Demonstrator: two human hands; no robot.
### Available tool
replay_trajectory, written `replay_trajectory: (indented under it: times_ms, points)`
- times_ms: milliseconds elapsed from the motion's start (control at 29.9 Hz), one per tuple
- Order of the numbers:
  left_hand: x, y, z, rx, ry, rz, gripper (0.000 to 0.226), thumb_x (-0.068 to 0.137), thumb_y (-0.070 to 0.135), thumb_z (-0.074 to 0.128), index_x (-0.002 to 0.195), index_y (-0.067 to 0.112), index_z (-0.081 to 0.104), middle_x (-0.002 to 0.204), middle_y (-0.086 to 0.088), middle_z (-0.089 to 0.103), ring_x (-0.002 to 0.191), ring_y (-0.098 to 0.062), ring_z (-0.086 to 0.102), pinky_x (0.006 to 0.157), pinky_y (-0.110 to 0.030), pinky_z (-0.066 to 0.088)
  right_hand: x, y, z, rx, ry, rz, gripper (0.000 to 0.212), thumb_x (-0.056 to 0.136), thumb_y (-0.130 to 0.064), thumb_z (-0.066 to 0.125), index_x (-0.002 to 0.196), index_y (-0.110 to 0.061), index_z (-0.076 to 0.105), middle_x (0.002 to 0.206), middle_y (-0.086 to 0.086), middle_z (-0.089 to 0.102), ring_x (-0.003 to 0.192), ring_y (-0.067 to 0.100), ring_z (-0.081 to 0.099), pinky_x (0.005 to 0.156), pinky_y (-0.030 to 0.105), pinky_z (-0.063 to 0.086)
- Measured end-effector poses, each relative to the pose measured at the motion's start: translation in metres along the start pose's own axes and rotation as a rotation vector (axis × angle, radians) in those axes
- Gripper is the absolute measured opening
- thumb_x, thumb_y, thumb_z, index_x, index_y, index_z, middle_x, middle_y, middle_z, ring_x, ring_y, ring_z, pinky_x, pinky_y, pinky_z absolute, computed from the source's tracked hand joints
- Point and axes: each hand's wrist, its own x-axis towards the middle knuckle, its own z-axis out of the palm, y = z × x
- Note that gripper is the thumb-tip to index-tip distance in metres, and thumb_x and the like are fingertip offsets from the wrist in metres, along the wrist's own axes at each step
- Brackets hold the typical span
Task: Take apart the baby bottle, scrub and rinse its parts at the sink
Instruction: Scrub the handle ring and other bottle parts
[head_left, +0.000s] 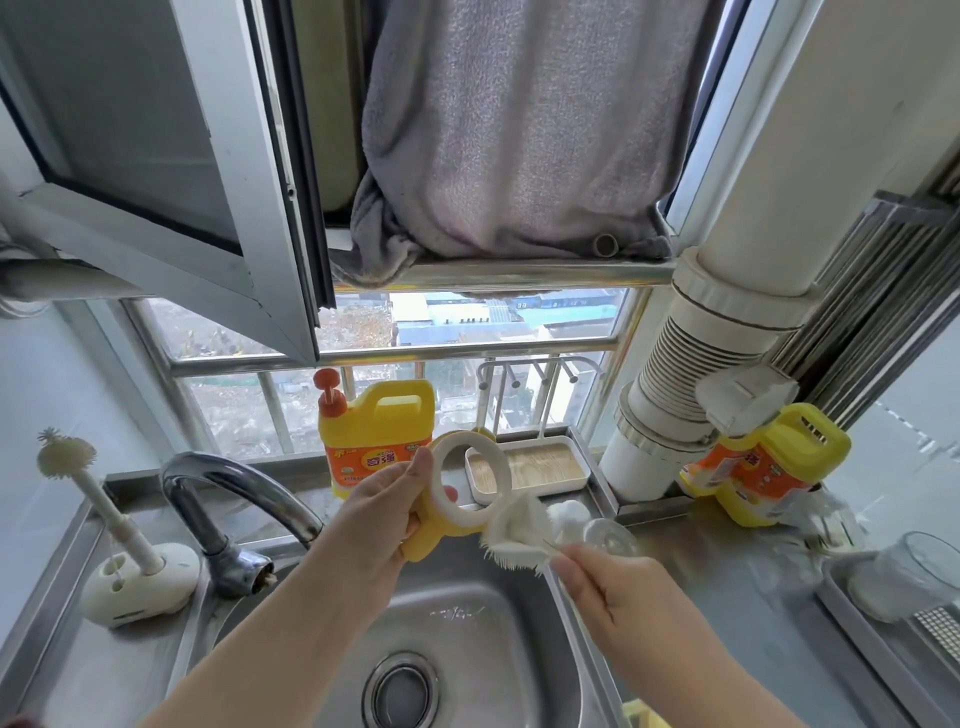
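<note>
- Left hand (371, 525) raised above the sink (530, 649), thumb and fingers pinching the white collar ring with yellow handles (470, 491), ring opening facing the camera, handles pointing down-left.
- Right hand (618, 592) near the sink's right edge, fingers pinched narrowly on the stem of a white bottle brush (517, 535), bristles touching the ring's lower right rim, stem running down-right.
- Yellow detergent jug (376, 436) at the sink's back edge, orange label, writing unreadable.
- Second yellow jug (763, 462) at the back right corner.

The yellow detergent jug (375, 436) bears an orange label with blurred, unreadable characters.
</note>
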Motion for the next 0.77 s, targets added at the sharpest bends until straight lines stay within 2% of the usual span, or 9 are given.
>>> replay_trajectory:
  times_ms: [100, 200, 234, 368, 468, 535, 601, 668, 769]
  points:
    - [0.001, 0.003, 0.004, 0.048, 0.004, -0.007, 0.033, 0.09, 0.033, 0.052, 0.101, 0.005, 0.066, 0.072, -0.005, 0.067, 0.081, -0.02, 0.056, 0.085, -0.036, 0.041, 0.006, 0.002, -0.003, -0.039, 0.098, -0.008, 0.057, 0.088, -0.065, 0.019, 0.096, -0.03, 0.063, 0.071, -0.004, 0.061, 0.069, 0.015, 0.056, 0.063, 0.029, 0.044]
    - [-0.003, -0.002, 0.011, 0.15, -0.021, -0.016, 0.024, 0.093, 0.028, 0.051, 0.089, 0.009, 0.065, 0.063, -0.002, 0.065, 0.07, -0.017, 0.053, 0.067, -0.029, 0.041, 0.016, -0.003, -0.012, 0.075, 0.175, 0.085, 0.037, 0.094, -0.049, 0.038, 0.092, -0.024, 0.065, 0.073, 0.001, 0.066, 0.072, 0.02, 0.059, 0.07, 0.037, 0.048]
    - [-0.005, -0.005, 0.015, 0.19, -0.035, -0.026, 0.023, 0.093, 0.028, 0.051, 0.084, 0.011, 0.064, 0.061, 0.0, 0.064, 0.067, -0.016, 0.052, 0.063, -0.027, 0.041, 0.02, -0.008, -0.013, 0.086, 0.184, 0.079, 0.036, 0.094, -0.048, 0.039, 0.093, -0.023, 0.065, 0.074, 0.001, 0.066, 0.074, 0.021, 0.06, 0.072, 0.039, 0.049]
    - [-0.01, -0.011, 0.019, 0.16, -0.042, -0.046, 0.02, 0.094, 0.024, 0.051, 0.085, 0.013, 0.064, 0.066, -0.001, 0.066, 0.064, -0.015, 0.054, 0.05, -0.022, 0.042, 0.021, -0.027, -0.008, 0.02, 0.065, -0.022, 0.058, 0.083, -0.067, 0.023, 0.094, -0.021, 0.057, 0.074, 0.0, 0.061, 0.076, 0.024, 0.057, 0.071, 0.038, 0.047]
    - [-0.007, -0.006, 0.009, 0.119, -0.045, -0.026, 0.023, 0.093, 0.026, 0.05, 0.092, 0.011, 0.068, 0.077, -0.005, 0.066, 0.073, -0.019, 0.054, 0.061, -0.026, 0.043, 0.013, -0.023, -0.021, -0.113, -0.016, -0.037, 0.053, 0.088, -0.065, 0.023, 0.083, -0.022, 0.054, 0.068, -0.002, 0.055, 0.071, 0.023, 0.054, 0.066, 0.034, 0.042]
    - [-0.005, -0.008, 0.008, 0.158, -0.06, -0.014, 0.023, 0.093, 0.026, 0.05, 0.091, 0.011, 0.067, 0.078, -0.006, 0.064, 0.074, -0.02, 0.052, 0.066, -0.029, 0.041, 0.014, -0.018, -0.028, -0.129, 0.022, 0.016, 0.04, 0.095, -0.054, 0.032, 0.08, -0.023, 0.054, 0.063, -0.006, 0.049, 0.069, 0.02, 0.053, 0.064, 0.033, 0.04]
    - [-0.005, -0.009, 0.013, 0.166, -0.06, -0.014, 0.024, 0.094, 0.026, 0.049, 0.093, 0.01, 0.067, 0.081, -0.008, 0.063, 0.075, -0.021, 0.051, 0.067, -0.03, 0.04, 0.021, -0.022, -0.026, -0.11, 0.098, 0.009, 0.037, 0.095, -0.051, 0.032, 0.078, -0.023, 0.049, 0.065, -0.004, 0.05, 0.07, 0.022, 0.052, 0.063, 0.035, 0.039]
    - [-0.006, -0.006, 0.016, 0.129, -0.07, -0.013, 0.025, 0.095, 0.024, 0.049, 0.092, 0.009, 0.068, 0.083, -0.01, 0.063, 0.075, -0.021, 0.05, 0.068, -0.03, 0.039, 0.026, -0.03, -0.021, -0.074, 0.11, -0.018, 0.043, 0.092, -0.06, 0.027, 0.074, -0.025, 0.042, 0.064, -0.003, 0.05, 0.067, 0.023, 0.05, 0.062, 0.037, 0.041]
    - [-0.007, 0.0, 0.01, 0.046, -0.08, -0.003, 0.026, 0.094, 0.024, 0.049, 0.09, 0.008, 0.069, 0.076, -0.01, 0.06, 0.07, -0.019, 0.048, 0.064, -0.029, 0.036, 0.017, -0.029, -0.019, -0.097, -0.024, -0.112, 0.051, 0.085, -0.068, 0.02, 0.075, -0.024, 0.044, 0.063, -0.006, 0.049, 0.064, 0.019, 0.048, 0.063, 0.037, 0.044]
